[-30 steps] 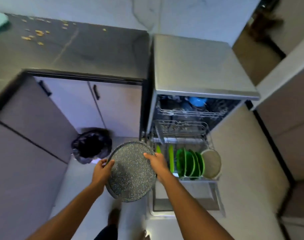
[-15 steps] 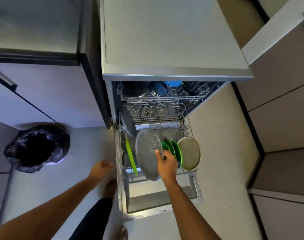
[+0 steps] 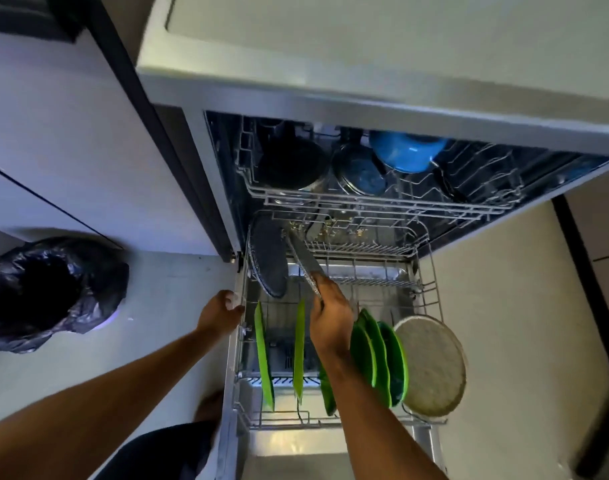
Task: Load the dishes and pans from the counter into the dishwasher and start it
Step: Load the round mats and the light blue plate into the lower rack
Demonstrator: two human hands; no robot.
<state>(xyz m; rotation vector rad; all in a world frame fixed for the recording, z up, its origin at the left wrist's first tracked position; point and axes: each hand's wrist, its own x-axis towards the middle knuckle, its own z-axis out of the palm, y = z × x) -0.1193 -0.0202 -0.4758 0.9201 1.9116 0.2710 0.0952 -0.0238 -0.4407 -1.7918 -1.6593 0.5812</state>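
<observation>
Well, off to the left a black bin bag (image 3: 50,292) sits on the floor, no part of the load. Next comes my left grip (image 3: 222,308), its fingers curled at the left rim of the pulled-out lower rack (image 3: 431,282). I cannot tell whether they clasp the wire or only rest against it.

Just inside that rim, at the far left of the rack, a dark pan (image 3: 268,265) stands on edge. Beside it to the right is the speckled pan (image 3: 301,258). It is turned edge-on and tilted, with its far end up near the front of the upper rack (image 3: 382,202) and its near rim pinched in my right grip (image 3: 330,315).

I judge this pan stiff and fairly heavy for a one-handed hold at the rim, so it will want to swing down about my fingers. The coating looks smooth and may be slick. It won't break, but it could knock the dark pan and mark both surfaces. The best hold is where I have it, thumb on one face and fingers on the other, guiding the low edge between the tines.

Nearer me, green plates (image 3: 263,355) stand on edge on either side of my right forearm. At the right end leans a pale round plate (image 3: 431,365).
</observation>
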